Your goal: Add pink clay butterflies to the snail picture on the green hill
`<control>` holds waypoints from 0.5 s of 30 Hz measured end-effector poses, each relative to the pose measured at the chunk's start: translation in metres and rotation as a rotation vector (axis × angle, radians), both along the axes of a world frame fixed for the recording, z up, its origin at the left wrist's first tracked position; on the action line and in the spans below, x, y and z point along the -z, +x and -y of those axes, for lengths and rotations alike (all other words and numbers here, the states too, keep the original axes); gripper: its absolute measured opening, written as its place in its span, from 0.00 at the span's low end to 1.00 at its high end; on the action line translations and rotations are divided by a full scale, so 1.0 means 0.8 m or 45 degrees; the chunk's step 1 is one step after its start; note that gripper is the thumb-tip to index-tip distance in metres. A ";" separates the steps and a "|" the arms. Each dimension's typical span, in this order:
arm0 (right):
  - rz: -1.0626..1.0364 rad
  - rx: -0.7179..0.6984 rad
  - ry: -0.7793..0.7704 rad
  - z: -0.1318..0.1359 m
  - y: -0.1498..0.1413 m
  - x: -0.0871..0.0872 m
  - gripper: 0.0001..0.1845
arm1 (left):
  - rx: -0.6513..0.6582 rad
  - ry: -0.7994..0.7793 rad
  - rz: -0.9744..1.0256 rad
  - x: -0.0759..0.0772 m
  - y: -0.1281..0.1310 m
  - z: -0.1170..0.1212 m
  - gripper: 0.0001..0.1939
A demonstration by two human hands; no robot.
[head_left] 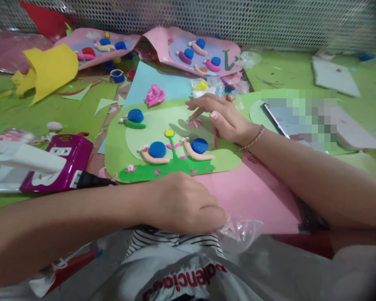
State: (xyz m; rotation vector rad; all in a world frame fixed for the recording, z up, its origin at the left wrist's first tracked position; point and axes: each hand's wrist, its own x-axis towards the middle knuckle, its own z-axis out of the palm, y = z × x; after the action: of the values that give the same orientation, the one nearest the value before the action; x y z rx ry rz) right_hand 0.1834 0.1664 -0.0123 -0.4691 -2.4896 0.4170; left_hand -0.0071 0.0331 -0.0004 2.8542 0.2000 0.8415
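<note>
A green foam craft sheet (113, 156) lies flat in front of me. It bears clay snails with blue shells, including one snail (199, 146) at its right, and a yellow flower (169, 133) on a green stem. My right hand (227, 119) hovers over or rests on the sheet's upper right with fingers spread, close to a small pink flower (194, 123); a thin pink strip (216, 137) shows below the thumb. Near the table's front edge, my left hand (184, 205) is closed on a clear plastic bag (241, 234). Its fingertips are partly hidden.
Behind stand pink craft sheets (156, 44) with more snails, before a perforated metal panel (188, 19). A purple power strip (78, 152) with a black plug is at left, beside yellow foam (52, 73). Pink clay (156, 95) lies behind; a phone (278, 121) is at right.
</note>
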 end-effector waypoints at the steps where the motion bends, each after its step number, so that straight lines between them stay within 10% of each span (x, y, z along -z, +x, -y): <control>1: 0.000 -0.002 0.002 0.001 0.000 -0.001 0.31 | -0.001 0.001 0.002 0.000 0.000 0.000 0.11; 15: 0.045 -0.045 0.107 0.000 -0.002 0.001 0.33 | 0.005 0.000 -0.027 0.002 -0.001 0.001 0.11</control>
State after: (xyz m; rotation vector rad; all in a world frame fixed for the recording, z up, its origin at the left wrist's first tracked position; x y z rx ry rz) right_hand 0.1821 0.1663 -0.0131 -0.4029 -2.5411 0.3188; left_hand -0.0082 0.0322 -0.0022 2.8637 0.1973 0.8103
